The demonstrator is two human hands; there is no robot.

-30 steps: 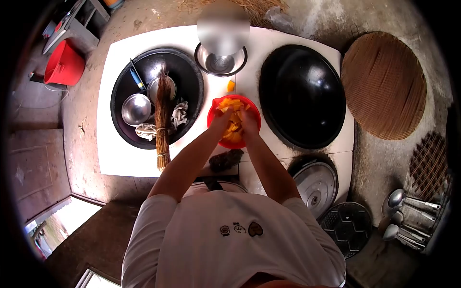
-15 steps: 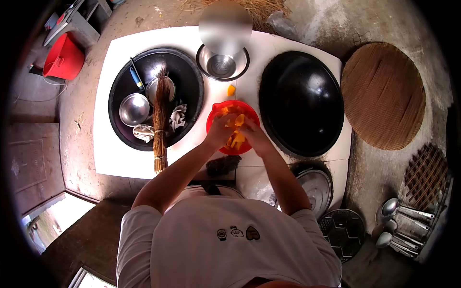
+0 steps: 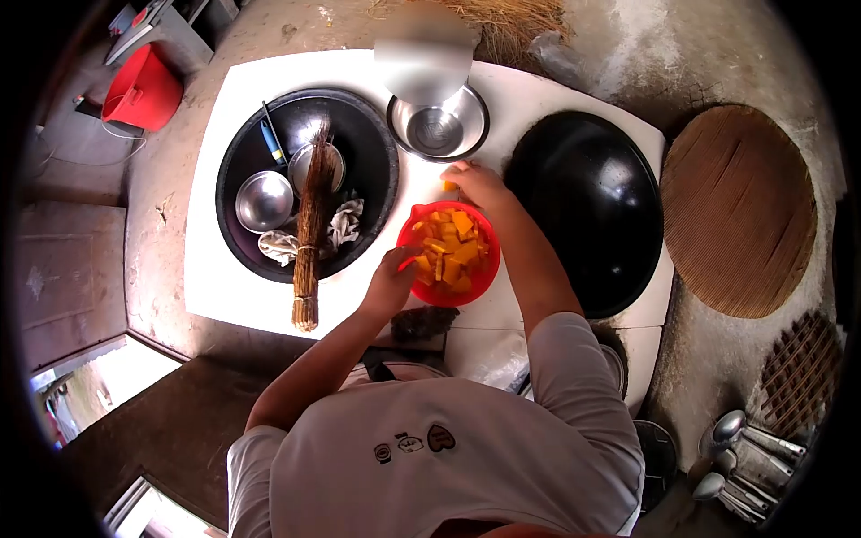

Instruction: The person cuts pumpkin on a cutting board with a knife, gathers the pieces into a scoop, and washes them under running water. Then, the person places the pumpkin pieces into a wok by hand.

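A red plastic bowl (image 3: pixel 494 265) full of cut orange pumpkin pieces (image 3: pixel 455 247) stands on the white counter in front of me. My left hand (image 3: pixel 391 280) grips its rim on the left side, thumb over the edge. Just beyond the bowl, my right hand (image 3: pixel 478 183) reaches across the counter, its fingers closed on a single pumpkin piece (image 3: pixel 449 186). Part of that piece is hidden by the fingers. A steel basin (image 3: pixel 437 133) sits right behind the right hand, partly covered by a blurred patch.
On the left, a black wok (image 3: pixel 235 152) holds a straw brush (image 3: pixel 307 269), metal bowls (image 3: pixel 264 203), cloths and a blue-handled tool. A dark wok (image 3: pixel 583 215) is on the right. Beyond it stands a round wooden lid (image 3: pixel 740 211); several ladles (image 3: pixel 749 439) hang at lower right.
My right hand has left the bowl, moving up to the loose pumpkin piece on the counter and closing on it. My left hand has come out of the pieces and onto the bowl's left rim.
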